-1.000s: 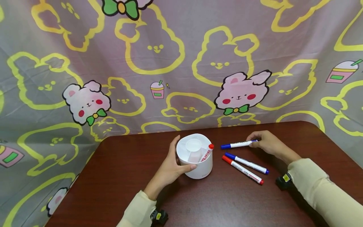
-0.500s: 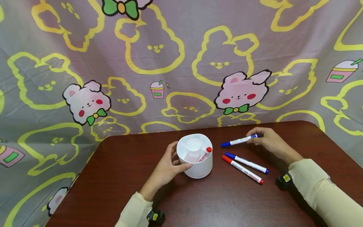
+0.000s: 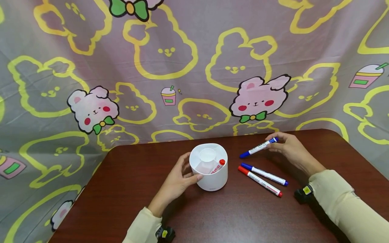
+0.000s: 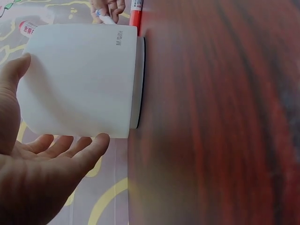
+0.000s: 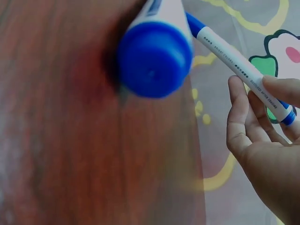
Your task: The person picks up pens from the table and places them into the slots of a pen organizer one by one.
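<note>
I count four markers: two blue and two red. One blue marker (image 3: 258,148) is in my right hand (image 3: 290,151), toward the far right corner of the surface (image 3: 127,189); the second blue marker (image 3: 267,175) and one red marker (image 3: 261,182) lie nearer the right edge than the left, making two loose. The other red marker (image 3: 217,166) makes one in the holder (image 3: 212,184). There is one holder, toward the far edge. I have two hands, that one and my left hand (image 3: 176,184), with two sleeves (image 3: 337,190) and two wrist cameras (image 3: 301,195). Beyond the far edge there is one curtain (image 3: 194,44).
</note>
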`<state>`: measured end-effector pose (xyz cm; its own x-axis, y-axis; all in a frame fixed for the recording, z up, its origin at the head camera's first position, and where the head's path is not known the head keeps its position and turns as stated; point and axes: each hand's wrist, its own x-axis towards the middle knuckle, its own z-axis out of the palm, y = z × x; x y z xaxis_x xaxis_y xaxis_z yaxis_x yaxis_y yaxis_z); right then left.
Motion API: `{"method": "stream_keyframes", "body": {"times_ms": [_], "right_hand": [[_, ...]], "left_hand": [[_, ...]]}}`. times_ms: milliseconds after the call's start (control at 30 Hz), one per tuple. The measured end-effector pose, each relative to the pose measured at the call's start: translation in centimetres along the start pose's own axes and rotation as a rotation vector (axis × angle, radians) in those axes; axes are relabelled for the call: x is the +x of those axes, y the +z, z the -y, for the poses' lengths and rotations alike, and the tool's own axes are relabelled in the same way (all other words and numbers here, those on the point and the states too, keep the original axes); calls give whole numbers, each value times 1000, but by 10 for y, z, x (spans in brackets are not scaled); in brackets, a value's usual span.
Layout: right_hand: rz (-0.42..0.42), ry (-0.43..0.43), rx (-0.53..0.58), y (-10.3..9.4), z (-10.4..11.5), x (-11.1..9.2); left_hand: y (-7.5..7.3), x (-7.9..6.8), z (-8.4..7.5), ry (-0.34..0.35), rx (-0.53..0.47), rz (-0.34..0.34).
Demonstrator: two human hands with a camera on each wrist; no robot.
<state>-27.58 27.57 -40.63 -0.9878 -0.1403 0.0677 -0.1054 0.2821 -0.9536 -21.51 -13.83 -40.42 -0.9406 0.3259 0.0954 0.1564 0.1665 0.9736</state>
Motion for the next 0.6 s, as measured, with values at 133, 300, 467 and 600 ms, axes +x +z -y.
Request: {"method": "stream_keyframes", "body": {"times_ms": [133,300,467,600], "right_hand": [[-15,-30,15,1,6,0],[-36,-76,32,3,14,-2],[-58,-105,87,5,24,-3],[-67,-129,101,8,33,-4]], "left_hand": [[2,-1,-1,-10,-24,5],[4,-2,-2,-12,-28,0],[6,0,0,8,-3,-24],[7,1,2,6,44,-54]]}}
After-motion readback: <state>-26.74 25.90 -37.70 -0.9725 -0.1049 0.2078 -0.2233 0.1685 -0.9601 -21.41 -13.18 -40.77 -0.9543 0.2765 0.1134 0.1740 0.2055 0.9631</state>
